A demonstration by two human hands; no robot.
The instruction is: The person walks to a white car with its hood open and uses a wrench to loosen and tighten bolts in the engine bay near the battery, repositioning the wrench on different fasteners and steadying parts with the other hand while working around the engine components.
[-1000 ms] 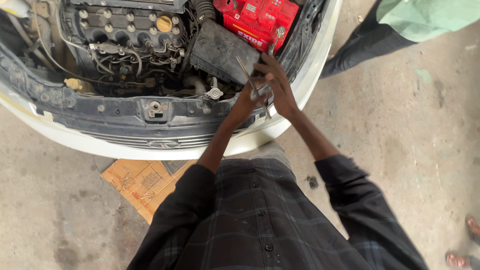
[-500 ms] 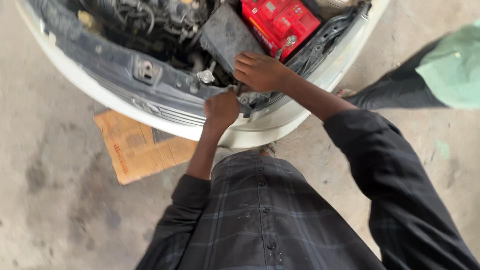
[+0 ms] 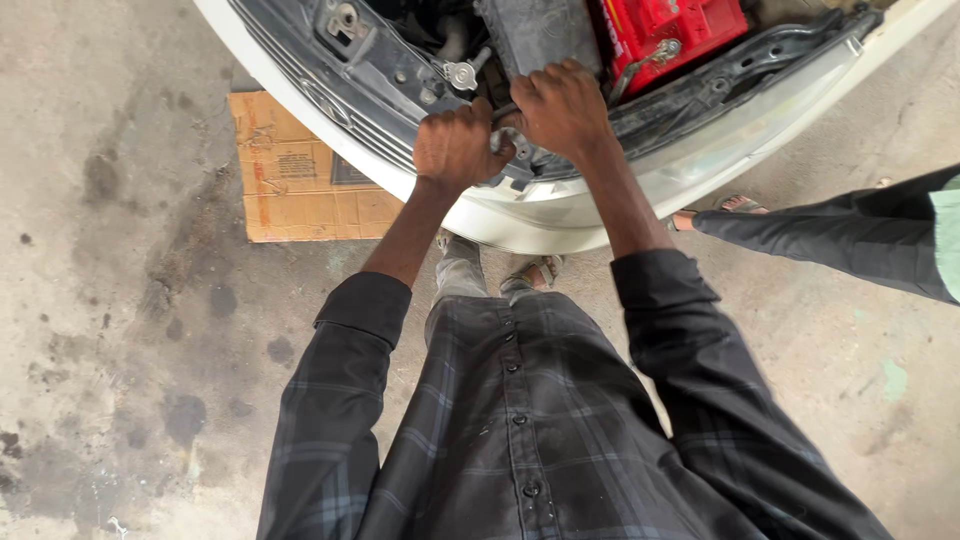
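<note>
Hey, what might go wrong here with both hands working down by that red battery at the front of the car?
The right hand works close to the red battery; a metal tool could possibly bridge its terminal clamp. The left hand is fisted between tight metal parts, so a slip may scrape knuckles. Another person's sandalled foot stands near.

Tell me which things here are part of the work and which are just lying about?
In use:
left hand
right hand
white car's dark front panel

Lying about:
flat brown cardboard sheet
red rectangular car battery
silver round cap
</note>
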